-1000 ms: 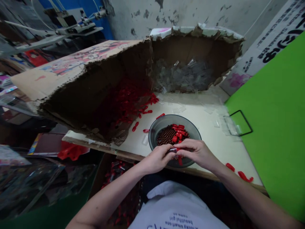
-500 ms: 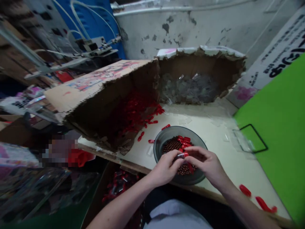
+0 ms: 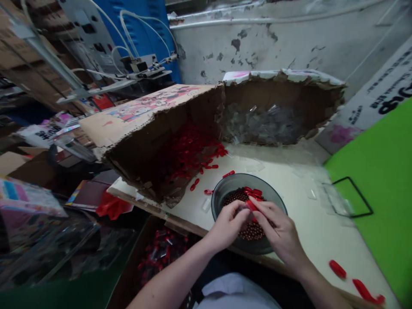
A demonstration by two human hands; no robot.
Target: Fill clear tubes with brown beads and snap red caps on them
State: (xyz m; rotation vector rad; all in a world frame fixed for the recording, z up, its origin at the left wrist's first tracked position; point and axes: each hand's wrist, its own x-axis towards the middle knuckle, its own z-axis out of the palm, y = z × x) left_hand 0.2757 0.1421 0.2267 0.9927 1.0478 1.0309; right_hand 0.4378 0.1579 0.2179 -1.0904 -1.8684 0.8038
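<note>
Over a grey bowl [image 3: 272, 187], my left hand [image 3: 228, 224] and my right hand [image 3: 280, 229] meet fingertip to fingertip. My left fingers pinch a small clear plastic tube, mostly hidden by them. Between my right thumb and fingers is a red plastic cap [image 3: 251, 205], up against the tube's end; whether it is fully seated I cannot tell. Small brown beads [image 3: 251, 234] fill the bowl's bottom, with several red plastic pieces [image 3: 256, 192] lying on top of them.
A torn cardboard box [image 3: 151, 107] holds a heap of red pieces [image 3: 189, 148]; another box [image 3: 309, 96] holds clear plastic pieces [image 3: 273, 122]. Loose red pieces [image 3: 337, 269] lie on the white table [image 3: 299, 219]. Below left, a carton contains red-and-clear items [image 3: 164, 249]. A green panel [image 3: 383, 184] borders the right.
My right fingers have closed over the red cap, covering more of it and the tube. The whole view has shifted slightly, moving the scene right and down.
</note>
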